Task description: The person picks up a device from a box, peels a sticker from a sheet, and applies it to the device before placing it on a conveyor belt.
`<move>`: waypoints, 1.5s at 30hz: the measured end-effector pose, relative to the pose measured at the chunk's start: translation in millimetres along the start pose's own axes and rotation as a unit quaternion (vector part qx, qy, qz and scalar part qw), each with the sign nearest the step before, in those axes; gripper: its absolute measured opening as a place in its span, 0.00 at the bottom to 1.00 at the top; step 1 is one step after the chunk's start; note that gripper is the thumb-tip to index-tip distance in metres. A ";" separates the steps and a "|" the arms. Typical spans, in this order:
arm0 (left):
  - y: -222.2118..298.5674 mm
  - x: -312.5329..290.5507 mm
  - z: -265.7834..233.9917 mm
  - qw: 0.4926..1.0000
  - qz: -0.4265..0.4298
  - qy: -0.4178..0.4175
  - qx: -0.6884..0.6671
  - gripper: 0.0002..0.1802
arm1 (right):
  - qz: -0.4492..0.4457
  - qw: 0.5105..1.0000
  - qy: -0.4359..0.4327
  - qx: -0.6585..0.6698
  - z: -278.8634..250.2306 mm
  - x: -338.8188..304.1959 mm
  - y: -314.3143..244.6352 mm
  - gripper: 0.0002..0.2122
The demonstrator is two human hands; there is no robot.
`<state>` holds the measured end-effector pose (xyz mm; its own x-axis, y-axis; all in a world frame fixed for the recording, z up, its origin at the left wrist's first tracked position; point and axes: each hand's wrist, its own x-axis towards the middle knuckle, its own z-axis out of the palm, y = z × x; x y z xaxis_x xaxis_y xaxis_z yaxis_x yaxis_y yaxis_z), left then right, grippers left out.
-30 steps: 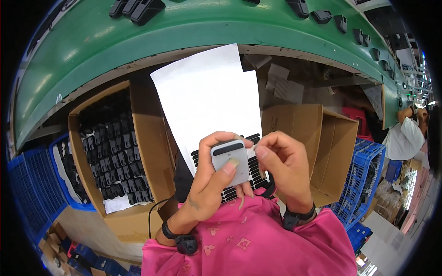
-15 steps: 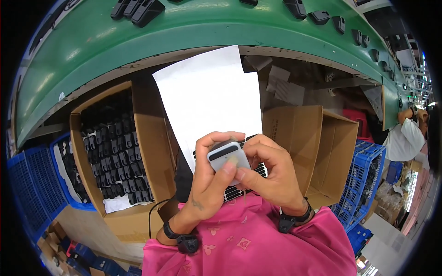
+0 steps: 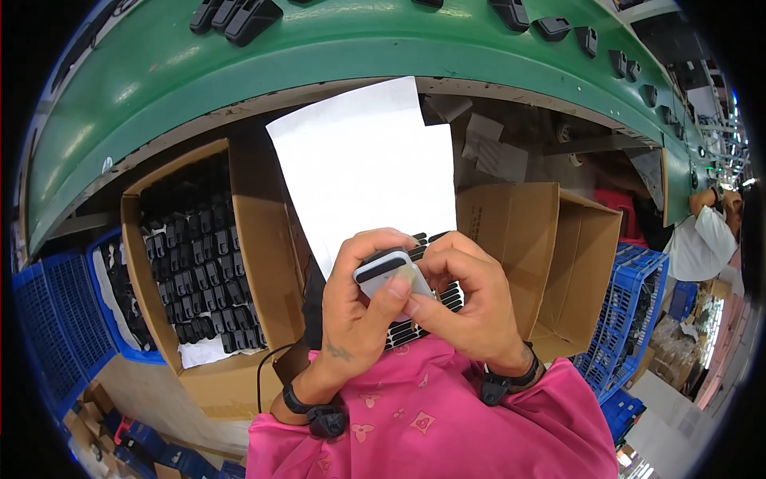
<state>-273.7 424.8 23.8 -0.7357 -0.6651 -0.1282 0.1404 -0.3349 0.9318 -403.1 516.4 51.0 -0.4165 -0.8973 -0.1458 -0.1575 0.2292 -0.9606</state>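
A small light-grey, rounded casing (image 3: 419,283) with a black strip (image 3: 380,270) along its far end is held above my lap. My left hand (image 3: 355,299) is closed round it, thumb lying on its face and fingers curled over the far edge. My right hand (image 3: 479,299) is closed too, its thumb and bent fingers pinching at the casing's right edge. Whether anything small sits between the right fingertips is hidden. Under my hands lies a sheet of black oblong strips (image 3: 452,298), partly covered, over the near end of a large white sheet (image 3: 367,176).
At left, an open cardboard box (image 3: 259,263) contains rows of black plastic parts (image 3: 203,275), beside a blue crate (image 3: 64,319). An open carton (image 3: 511,231) and another blue crate (image 3: 618,319) stand at right. Ahead runs a green workbench (image 3: 343,60) bearing several black devices.
The casing has shifted slightly left and tilted, its black strip moving left and down. My left fingers have moved with it. More of the black-strip sheet shows between my hands.
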 end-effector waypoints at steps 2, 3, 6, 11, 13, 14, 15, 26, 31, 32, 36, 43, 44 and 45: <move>-3.1 0.3 -0.1 1.000 0.015 0.002 0.007 0.19 | -0.004 1.000 0.013 0.004 0.4 0.4 -0.2 0.11; -5.1 0.3 -0.7 0.999 0.030 0.004 0.015 0.19 | -0.009 1.000 0.012 -0.007 0.5 0.6 -0.3 0.11; -10.5 0.7 -2.0 0.998 0.057 0.012 0.017 0.18 | -0.012 1.000 0.012 -0.019 1.8 1.9 -1.0 0.11; -5.1 1.5 -1.0 0.999 0.032 0.022 0.005 0.18 | -0.004 0.999 0.002 -0.035 1.3 2.6 -1.4 0.10; 3.4 5.2 -6.1 1.000 0.010 0.027 0.010 0.20 | 0.016 1.000 -0.006 -0.005 -2.8 5.6 -2.0 0.11; 9.5 10.4 -18.4 0.999 -0.007 -0.030 0.033 0.23 | 0.014 1.000 -0.006 -0.004 -8.5 10.2 -4.6 0.11; 15.0 16.4 -31.4 0.994 -0.027 -0.085 0.058 0.26 | -0.034 0.996 -0.050 -0.063 -16.4 18.9 -7.2 0.12; 28.2 30.8 -79.5 0.999 -0.011 -0.017 -0.026 0.34 | -0.160 0.970 0.068 -0.169 1.9 44.2 -0.7 0.12; 6.7 20.7 -68.2 0.979 -0.042 0.008 -0.197 0.38 | -0.147 0.935 0.060 -0.318 18.6 7.8 44.9 0.16; 4.3 20.3 -65.0 0.972 -0.047 -0.013 -0.231 0.39 | -0.144 0.935 0.057 -0.320 20.7 4.8 47.4 0.16; -5.0 25.1 -54.9 0.964 -0.059 -0.021 -0.259 0.35 | -0.141 0.926 0.049 -0.348 30.6 2.6 54.2 0.19; -20.9 27.0 -42.9 0.957 -0.080 -0.029 -0.278 0.34 | -0.132 0.953 0.059 -0.268 32.8 1.4 59.9 0.09; -22.0 25.7 -42.2 0.949 -0.064 -0.030 -0.307 0.34 | -0.132 0.953 0.057 -0.265 30.1 1.7 59.6 0.09; -23.0 26.0 -41.7 0.949 -0.065 -0.027 -0.307 0.34 | -0.119 0.966 0.043 -0.224 26.0 2.7 58.0 0.08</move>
<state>-268.4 387.4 -15.2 -0.8035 -0.5621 -0.1961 0.3932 -0.7483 0.5343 -390.0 517.5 -11.3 -0.3913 -0.9142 0.1055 -0.6215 0.1780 -0.7629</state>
